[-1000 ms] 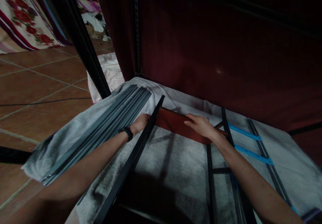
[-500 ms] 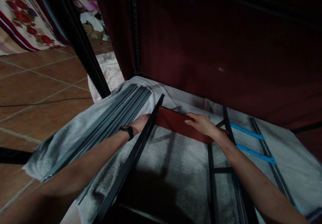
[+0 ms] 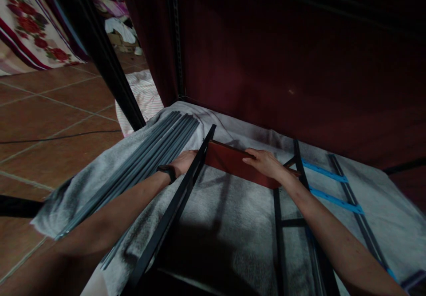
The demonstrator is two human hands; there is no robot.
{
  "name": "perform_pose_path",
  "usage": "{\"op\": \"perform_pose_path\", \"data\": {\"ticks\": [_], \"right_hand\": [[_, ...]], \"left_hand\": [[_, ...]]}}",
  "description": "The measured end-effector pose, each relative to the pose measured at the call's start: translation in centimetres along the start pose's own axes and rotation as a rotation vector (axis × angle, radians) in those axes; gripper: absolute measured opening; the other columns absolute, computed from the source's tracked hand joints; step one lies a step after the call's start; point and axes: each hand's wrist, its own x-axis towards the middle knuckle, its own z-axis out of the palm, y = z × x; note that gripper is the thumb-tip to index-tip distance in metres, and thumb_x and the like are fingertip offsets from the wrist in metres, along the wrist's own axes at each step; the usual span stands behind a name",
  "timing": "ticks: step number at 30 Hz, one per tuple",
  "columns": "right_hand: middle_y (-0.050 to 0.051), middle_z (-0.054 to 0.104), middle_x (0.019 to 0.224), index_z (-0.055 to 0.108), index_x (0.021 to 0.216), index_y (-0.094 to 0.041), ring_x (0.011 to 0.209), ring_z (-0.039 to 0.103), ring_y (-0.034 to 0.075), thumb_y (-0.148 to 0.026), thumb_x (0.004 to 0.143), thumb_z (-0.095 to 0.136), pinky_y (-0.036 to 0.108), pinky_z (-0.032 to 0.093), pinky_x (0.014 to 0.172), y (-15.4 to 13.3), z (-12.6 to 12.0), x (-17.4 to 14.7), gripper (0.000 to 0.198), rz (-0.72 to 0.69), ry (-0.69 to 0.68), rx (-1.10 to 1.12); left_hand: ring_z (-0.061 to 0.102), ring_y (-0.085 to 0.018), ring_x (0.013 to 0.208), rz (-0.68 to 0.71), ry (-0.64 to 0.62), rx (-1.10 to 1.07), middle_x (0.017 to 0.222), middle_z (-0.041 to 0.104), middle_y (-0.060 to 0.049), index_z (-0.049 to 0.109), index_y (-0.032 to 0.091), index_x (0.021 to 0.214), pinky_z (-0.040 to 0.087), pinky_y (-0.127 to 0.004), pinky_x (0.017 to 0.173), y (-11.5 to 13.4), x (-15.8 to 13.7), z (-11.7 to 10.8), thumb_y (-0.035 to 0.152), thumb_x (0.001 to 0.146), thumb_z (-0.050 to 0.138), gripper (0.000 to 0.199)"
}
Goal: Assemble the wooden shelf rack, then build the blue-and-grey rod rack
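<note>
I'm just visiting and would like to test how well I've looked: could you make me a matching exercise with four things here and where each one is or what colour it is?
Things
1. Board
2. Long rods
3. Short strips
4. Wristband

Places and colours
A. Bright blue, in the right part of the picture
B. Around the wrist of the left hand
C. Red-brown, touched by the right hand
D. Side by side on the pale cloth, in the left part of the picture

Right pairs: 1-C, 2-D, 3-A, 4-B
</note>
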Motion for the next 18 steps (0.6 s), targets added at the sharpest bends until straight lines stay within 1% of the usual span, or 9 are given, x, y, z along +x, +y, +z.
{"op": "perform_pose_path", "data": {"ticks": [4, 9, 11, 15, 18], "right_hand": [[0.004, 0.072, 0.089, 0.067, 0.108, -0.025, 0.087, 0.067, 0.023, -0.042, 0.095, 0.051, 0.028, 0.040, 0.068, -0.13, -0.05, -0.08, 0.027, 0.009, 0.008, -0.009], [0.004, 0.073, 0.092, 0.068, 0.110, -0.026, 0.090, 0.067, 0.024, -0.043, 0.094, 0.052, 0.029, 0.042, 0.071, 0.17, 0.19, 0.09, 0.029, 0.027, 0.016, -0.007], [0.005, 0.073, 0.093, 0.069, 0.110, -0.026, 0.090, 0.067, 0.024, -0.043, 0.094, 0.051, 0.029, 0.043, 0.071, 0.25, 0.23, 0.15, 0.029, 0.024, 0.015, -0.003], [0.004, 0.073, 0.093, 0.068, 0.110, -0.026, 0.088, 0.067, 0.023, -0.042, 0.095, 0.051, 0.029, 0.042, 0.070, 0.24, 0.16, 0.13, 0.029, 0.005, 0.011, -0.008], [0.005, 0.073, 0.095, 0.068, 0.110, -0.025, 0.088, 0.067, 0.023, -0.042, 0.095, 0.051, 0.029, 0.041, 0.070, 0.23, 0.14, 0.11, 0.029, -0.005, 0.016, -0.016]], "left_hand": [[0.050, -0.017, 0.063, 0.032, -0.011, 0.057, 0.063, 0.059, -0.002, 0.068, 0.019, 0.069, 0.036, -0.027, 0.071, 0.02, 0.03, 0.28, 0.014, 0.076, 0.064, 0.009], [0.054, -0.017, 0.067, 0.057, -0.024, 0.067, 0.067, 0.064, -0.002, 0.067, 0.019, 0.067, 0.037, -0.026, 0.069, -0.21, 0.12, -0.07, 0.013, 0.071, 0.067, 0.007], [0.053, -0.017, 0.066, 0.055, -0.020, 0.061, 0.065, 0.062, -0.002, 0.066, 0.019, 0.065, 0.037, -0.025, 0.068, -0.32, 0.27, -0.10, 0.011, 0.069, 0.067, 0.009], [0.050, -0.017, 0.063, 0.033, 0.020, 0.016, 0.059, 0.057, 0.000, 0.063, 0.020, 0.061, 0.038, -0.025, 0.071, -0.35, 0.42, 0.15, 0.010, 0.066, 0.070, 0.014], [0.053, -0.018, 0.066, -0.006, 0.051, -0.061, 0.064, 0.061, 0.000, 0.064, 0.021, 0.064, 0.039, -0.025, 0.073, -0.13, 0.22, 0.21, 0.010, 0.066, 0.071, 0.013]]}}
